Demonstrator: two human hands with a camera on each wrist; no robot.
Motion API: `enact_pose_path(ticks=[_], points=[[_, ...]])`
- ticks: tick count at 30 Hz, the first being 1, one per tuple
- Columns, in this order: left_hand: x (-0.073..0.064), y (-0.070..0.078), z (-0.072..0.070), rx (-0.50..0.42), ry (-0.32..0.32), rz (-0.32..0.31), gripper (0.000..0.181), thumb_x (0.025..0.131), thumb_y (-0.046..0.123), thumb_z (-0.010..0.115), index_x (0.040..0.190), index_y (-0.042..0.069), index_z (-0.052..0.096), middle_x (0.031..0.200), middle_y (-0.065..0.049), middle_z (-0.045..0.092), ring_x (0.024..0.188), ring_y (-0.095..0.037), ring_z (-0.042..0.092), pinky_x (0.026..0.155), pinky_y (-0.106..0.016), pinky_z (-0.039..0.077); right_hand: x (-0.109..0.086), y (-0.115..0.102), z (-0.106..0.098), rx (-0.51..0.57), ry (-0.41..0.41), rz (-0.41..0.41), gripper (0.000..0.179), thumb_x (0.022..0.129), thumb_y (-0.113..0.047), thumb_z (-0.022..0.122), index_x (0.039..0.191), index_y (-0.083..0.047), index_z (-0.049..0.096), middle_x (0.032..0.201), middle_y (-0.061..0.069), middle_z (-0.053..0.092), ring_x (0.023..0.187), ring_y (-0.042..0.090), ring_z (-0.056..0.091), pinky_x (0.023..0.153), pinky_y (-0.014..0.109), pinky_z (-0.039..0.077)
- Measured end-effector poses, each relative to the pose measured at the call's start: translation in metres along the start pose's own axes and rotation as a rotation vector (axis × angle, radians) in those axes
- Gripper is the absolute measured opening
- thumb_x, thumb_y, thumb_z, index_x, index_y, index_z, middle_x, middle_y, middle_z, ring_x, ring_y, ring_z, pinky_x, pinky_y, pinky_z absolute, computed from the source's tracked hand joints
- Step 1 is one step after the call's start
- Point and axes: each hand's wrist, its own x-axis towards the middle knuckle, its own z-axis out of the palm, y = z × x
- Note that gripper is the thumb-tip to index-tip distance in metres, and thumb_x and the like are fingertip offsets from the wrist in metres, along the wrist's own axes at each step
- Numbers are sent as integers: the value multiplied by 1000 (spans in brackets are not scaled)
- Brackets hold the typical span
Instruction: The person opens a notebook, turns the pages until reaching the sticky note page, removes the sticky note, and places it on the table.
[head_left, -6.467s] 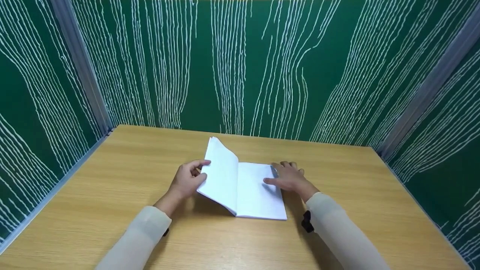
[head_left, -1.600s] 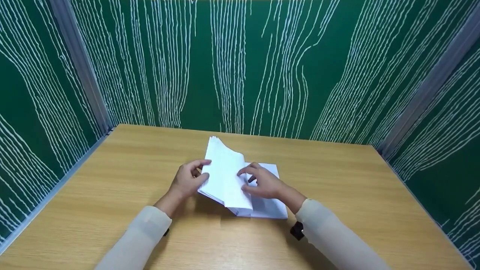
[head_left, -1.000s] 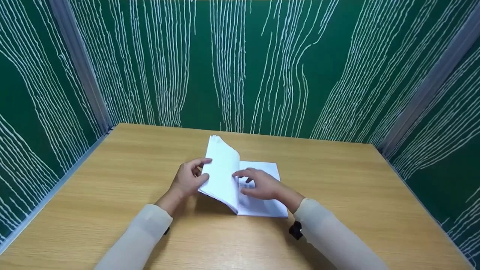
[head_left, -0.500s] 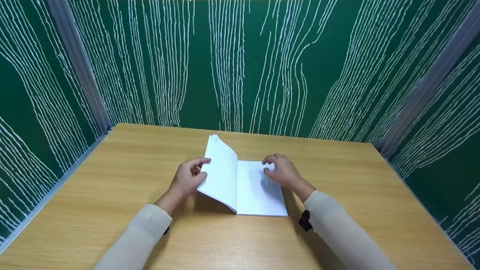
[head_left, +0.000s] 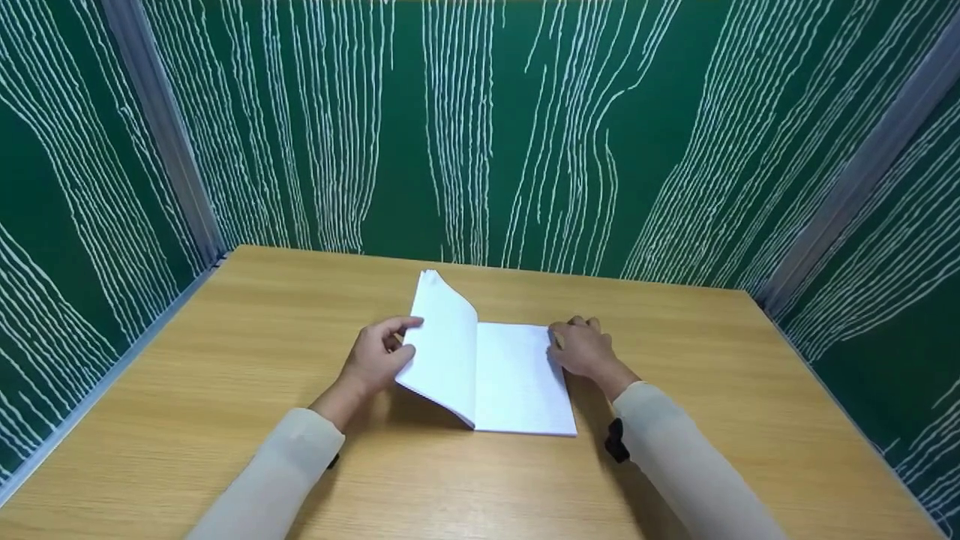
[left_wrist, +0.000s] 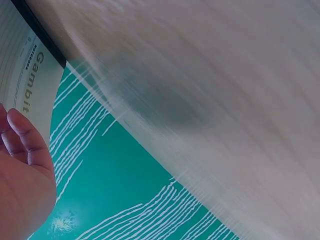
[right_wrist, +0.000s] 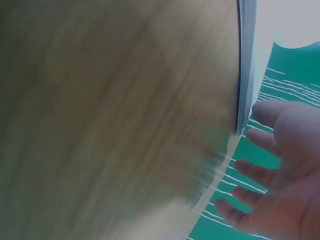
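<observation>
Open notebook lies between your fingers. Left hand pinches its raised side; right hand, fingers loosely apart, meets the opposite edge. Table beneath both.

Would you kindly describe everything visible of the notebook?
The notebook lies open on the wood-look table, right side flat, left part lifted aslant. Its paper pages look white, faintly lined; the pale cover reads "NOTEBOOK" and "Gambit" in the left wrist view. The left hand pinches the lifted edge; the right hand is at the right edge, its grip unclear.
</observation>
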Motion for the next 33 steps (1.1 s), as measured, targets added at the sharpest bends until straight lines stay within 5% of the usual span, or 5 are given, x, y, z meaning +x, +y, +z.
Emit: enact_pose_path(ticks=[6,13,33], points=[[0,0,-1,-1,1,-9,34,77,12,54,109,23,60,93,4,56,71,-19,48,57,-26,41,0,1,0,-26,-98,24,54,85,-40,47,134,-21,35,136,16,31,121,37,22,94,60,21],[0,-1,-1,14,6,-13,35,76,11,54,108,23,61,92,4,56,68,-16,47,55,-24,40,1,2,1,-12,-124,21,54,85,-40,46,136,-24,32,140,15,25,125,39,15,95,62,16],[-2,0,-1,2,3,-12,34,77,11,55,109,24,60,94,5,56,70,-16,48,57,-25,42,11,6,3,2,5,8,38,86,-32,49,122,-21,53,132,14,40,124,38,21,91,59,25]])
